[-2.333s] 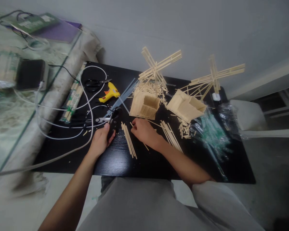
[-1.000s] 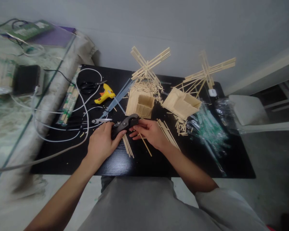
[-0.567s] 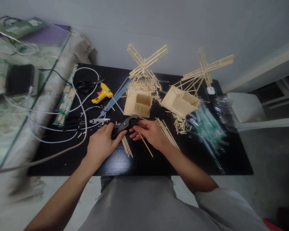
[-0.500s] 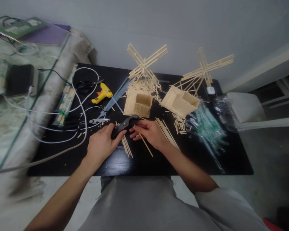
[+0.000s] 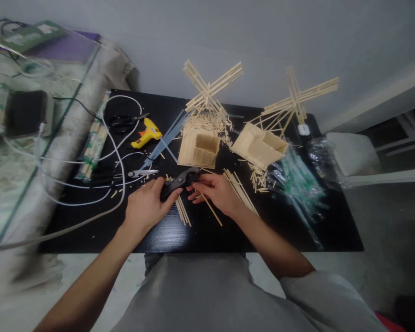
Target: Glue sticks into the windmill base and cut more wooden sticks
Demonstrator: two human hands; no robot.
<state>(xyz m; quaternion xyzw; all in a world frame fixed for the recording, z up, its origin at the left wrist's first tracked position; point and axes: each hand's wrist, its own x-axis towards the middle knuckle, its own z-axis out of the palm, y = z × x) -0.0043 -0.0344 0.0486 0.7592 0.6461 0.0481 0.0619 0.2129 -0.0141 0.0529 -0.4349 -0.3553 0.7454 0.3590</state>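
Observation:
My left hand (image 5: pixel 145 204) is wrapped round the handles of a black hand cutter (image 5: pixel 181 180), whose curved jaws point right. A thin wooden stick (image 5: pixel 212 212) is pinched in my right hand (image 5: pixel 217 192); its upper end is by the cutter's jaws, partly hidden by my fingers, and its lower end slants toward me. Beneath the cutter lie several loose sticks (image 5: pixel 183 212). Another row of long sticks (image 5: pixel 241 192) lies right of my right hand. Beyond my hands stands a windmill-like stick model (image 5: pixel 190 150) with crossed blades, its base open at the front.
A second stick model (image 5: pixel 254 145) stands at the right, with short offcuts before it. On the left are a yellow glue gun (image 5: pixel 147 134), scissors (image 5: pixel 143 173), white cables (image 5: pixel 123 170) and bundled sticks (image 5: pixel 94 150). Green-and-clear plastic wrappers (image 5: pixel 299 180) cover the table's right part.
The cutter has turned slightly in my left hand and its jaws sit a little lower. The stick's lower end has shifted slightly to the right.

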